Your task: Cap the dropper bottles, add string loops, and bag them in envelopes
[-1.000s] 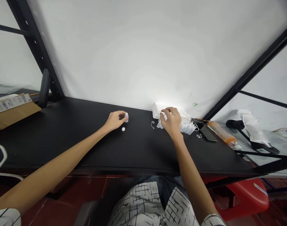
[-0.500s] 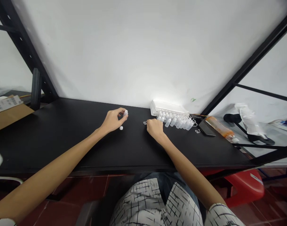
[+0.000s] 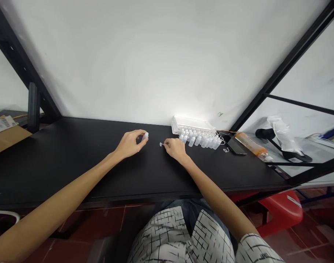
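Note:
Pinched upright between the thumb and fingers of my left hand [image 3: 130, 143] is a small translucent plastic bottle [image 3: 145, 136] with a white top. My right hand [image 3: 176, 148] is closed on a thin white plastic strap with a ring end [image 3: 160, 144], which points toward the bottle. A short gap separates the strap from the bottle. Just beyond my right hand stand several similar small bottles [image 3: 198, 140] in rows, with white loops near the right-hand ones. A loose white strap [image 3: 226, 150] lies on the black table [image 3: 123, 179] to their right.
Behind the bottles, a stack of white trays [image 3: 193, 123] sits against the wall. A dark phone [image 3: 236, 147] and an orange-ended clear container [image 3: 250, 143] are at the right. Black metal frame posts rise on both sides. A cardboard box [image 3: 10, 137] is at far left.
My right hand has moved left with the strap, lifting its ring end toward the bottle. The small white cap that lay below my left hand no longer shows. The view has shifted slightly.

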`<state>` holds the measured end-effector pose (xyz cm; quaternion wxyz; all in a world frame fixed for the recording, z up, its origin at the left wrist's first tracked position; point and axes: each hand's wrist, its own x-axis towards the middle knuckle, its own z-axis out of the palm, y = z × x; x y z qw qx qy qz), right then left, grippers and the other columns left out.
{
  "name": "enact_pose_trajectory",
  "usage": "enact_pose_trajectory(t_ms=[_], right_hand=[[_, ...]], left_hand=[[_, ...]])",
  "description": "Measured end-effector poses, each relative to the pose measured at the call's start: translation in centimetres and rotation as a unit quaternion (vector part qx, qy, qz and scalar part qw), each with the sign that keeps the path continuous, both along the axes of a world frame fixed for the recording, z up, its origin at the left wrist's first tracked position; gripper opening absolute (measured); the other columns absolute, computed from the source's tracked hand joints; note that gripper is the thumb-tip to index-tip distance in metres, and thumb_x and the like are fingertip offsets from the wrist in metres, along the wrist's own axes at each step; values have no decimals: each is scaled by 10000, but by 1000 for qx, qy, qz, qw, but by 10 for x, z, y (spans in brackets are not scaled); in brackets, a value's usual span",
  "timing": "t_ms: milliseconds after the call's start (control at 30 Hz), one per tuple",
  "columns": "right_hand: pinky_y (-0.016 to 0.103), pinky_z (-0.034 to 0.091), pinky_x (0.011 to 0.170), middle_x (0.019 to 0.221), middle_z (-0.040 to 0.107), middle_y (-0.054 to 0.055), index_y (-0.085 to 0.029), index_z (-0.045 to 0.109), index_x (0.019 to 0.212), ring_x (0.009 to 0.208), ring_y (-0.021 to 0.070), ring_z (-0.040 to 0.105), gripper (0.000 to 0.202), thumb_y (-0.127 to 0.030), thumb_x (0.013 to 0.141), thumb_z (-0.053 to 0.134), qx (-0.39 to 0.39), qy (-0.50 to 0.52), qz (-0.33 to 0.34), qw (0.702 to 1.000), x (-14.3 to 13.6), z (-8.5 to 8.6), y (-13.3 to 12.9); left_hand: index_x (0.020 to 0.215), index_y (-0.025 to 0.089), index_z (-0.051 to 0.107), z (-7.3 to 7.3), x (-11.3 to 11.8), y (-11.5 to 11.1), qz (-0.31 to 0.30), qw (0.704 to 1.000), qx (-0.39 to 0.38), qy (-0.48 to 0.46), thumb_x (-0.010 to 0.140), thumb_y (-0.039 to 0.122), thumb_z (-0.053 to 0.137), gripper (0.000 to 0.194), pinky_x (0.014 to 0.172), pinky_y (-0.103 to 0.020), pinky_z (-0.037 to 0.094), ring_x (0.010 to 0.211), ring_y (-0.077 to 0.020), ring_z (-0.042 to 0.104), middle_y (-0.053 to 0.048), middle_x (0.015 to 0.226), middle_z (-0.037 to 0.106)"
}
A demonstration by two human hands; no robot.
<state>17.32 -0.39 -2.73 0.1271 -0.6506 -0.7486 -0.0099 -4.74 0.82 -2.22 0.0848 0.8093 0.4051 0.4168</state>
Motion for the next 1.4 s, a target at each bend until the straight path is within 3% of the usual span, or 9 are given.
enact_pose_trajectory(t_ms=[167, 400, 533, 700, 933, 1167, 1400], right_hand=[[262, 432, 709, 820, 740, 13, -257, 738, 1064, 845, 193, 672, 251, -262, 889, 559, -14, 103, 57, 993, 0, -1, 0], [238, 414, 693, 684, 688, -26, -220, 717, 822, 722, 140, 635, 68, -262, 839, 665, -40, 188, 122, 974, -4, -6, 5], [225, 425, 628, 637, 680, -34, -200, 642, 819, 580, 115, 606, 85, -250, 872, 597, -28, 269, 141, 953, 0, -3, 2], [209, 396, 478, 686, 712, -41, -207, 564, 871, 339, 66, 465, 125, -314, 920, 521, -17, 347, 145, 926, 2, 6, -7], [198, 399, 485, 744, 704, -24, -199, 581, 834, 416, 69, 535, 36, -198, 860, 557, 25, 328, 189, 925, -6, 6, -12], [217, 466, 499, 724, 658, -4, -174, 643, 883, 502, 107, 630, 94, -225, 847, 572, 15, 461, 236, 856, -5, -3, -7], [219, 441, 409, 613, 662, 16, -147, 704, 951, 491, 128, 599, 243, -353, 842, 638, -23, 522, 235, 819, -5, -3, -4]], left_hand=[[988, 174, 701, -2, 4, -2, -32, 999, 14, 19, 868, 396, 571, 284, 715, -309, 542, 772, -188, 653, -81, 983, 740], [1006, 163, 710, -6, 5, -1, -42, 998, 21, 42, 881, 393, 562, 300, 682, -287, 506, 707, -157, 608, -63, 957, 731], [1029, 177, 719, -7, 6, -4, -41, 997, -1, 58, 896, 374, 561, 285, 590, -253, 447, 589, -110, 531, -41, 916, 697], [1098, 193, 715, -6, 9, -9, -63, 995, -9, 77, 926, 341, 527, 295, 588, -239, 431, 649, -116, 552, -48, 981, 681], [1145, 214, 715, -6, 13, -13, -91, 992, -27, 87, 956, 334, 494, 315, 595, -241, 421, 669, -117, 548, -47, 1010, 670], [1155, 213, 716, -3, 14, -14, -106, 992, -36, 60, 954, 352, 510, 320, 573, -242, 396, 651, -114, 536, -47, 1009, 672], [1106, 171, 746, 0, 14, -13, -94, 992, -74, -27, 856, 387, 643, 346, 569, -249, 404, 599, -106, 482, -46, 895, 706]])
